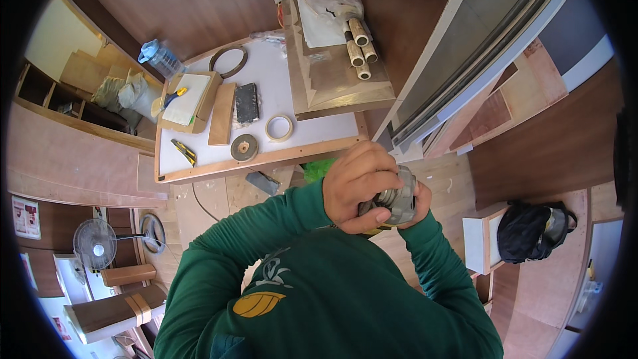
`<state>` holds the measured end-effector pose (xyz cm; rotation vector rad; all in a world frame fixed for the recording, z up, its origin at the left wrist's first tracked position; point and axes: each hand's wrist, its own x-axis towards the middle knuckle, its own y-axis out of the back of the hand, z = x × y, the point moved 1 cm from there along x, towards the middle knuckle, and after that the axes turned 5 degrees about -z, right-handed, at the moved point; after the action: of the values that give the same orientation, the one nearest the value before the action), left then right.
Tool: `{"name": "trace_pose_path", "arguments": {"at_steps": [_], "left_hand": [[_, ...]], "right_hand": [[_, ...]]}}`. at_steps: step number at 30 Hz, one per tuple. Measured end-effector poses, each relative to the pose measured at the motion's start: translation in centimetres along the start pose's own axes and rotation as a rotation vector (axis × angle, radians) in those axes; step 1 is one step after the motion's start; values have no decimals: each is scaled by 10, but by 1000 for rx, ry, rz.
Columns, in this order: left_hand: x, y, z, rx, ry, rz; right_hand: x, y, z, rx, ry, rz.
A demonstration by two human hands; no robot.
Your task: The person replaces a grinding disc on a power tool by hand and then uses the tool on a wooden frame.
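You are holding a grey power tool (pixel 397 201) close to your chest, just right of the picture's centre. Your left hand (pixel 359 186) is wrapping over its top with fingers curled tight around the body; your right hand (pixel 417 201) is cupping it from the 3 o'clock side, mostly hidden behind the tool, so its fingers are closing on the tool but you cannot tell how firmly. Both green sleeves (pixel 319 272) are rising from the lower edge.

At 11 o'clock from the tool, a white table (pixel 312 139) with a wooden rim is standing on a plywood floor (pixel 551 153). On it you are seeing one tape roll (pixel 279 127), one round disc (pixel 244 147), one dark sanding block (pixel 246 103), one wood strip (pixel 222 114), one yellow knife (pixel 184 151), one wooden ring (pixel 228 61) and one shallow box (pixel 191 101) carrying a sheet of paper. One plastic jug (pixel 159 58) is sitting off the table's far left corner. At 12 o'clock, three short bamboo pieces (pixel 359 46) are lying on a stack of boards.

At 3 o'clock one black bag (pixel 535 229) is resting on the floor. At 8 o'clock one fan (pixel 95 244) is standing. Long grey panels (pixel 478 46) are leaning at 1 o'clock.
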<state>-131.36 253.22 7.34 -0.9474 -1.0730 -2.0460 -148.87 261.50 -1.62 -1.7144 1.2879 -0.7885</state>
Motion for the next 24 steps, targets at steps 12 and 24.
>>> {"name": "trace_pose_path", "arguments": {"at_steps": [12,24], "left_hand": [[-3,1,-2,-96,135,31],[15,12,-26,68,-339,10]], "right_hand": [[6,-5,4,28,19,-25],[13,-15,-7,-131,-113,5]]}}
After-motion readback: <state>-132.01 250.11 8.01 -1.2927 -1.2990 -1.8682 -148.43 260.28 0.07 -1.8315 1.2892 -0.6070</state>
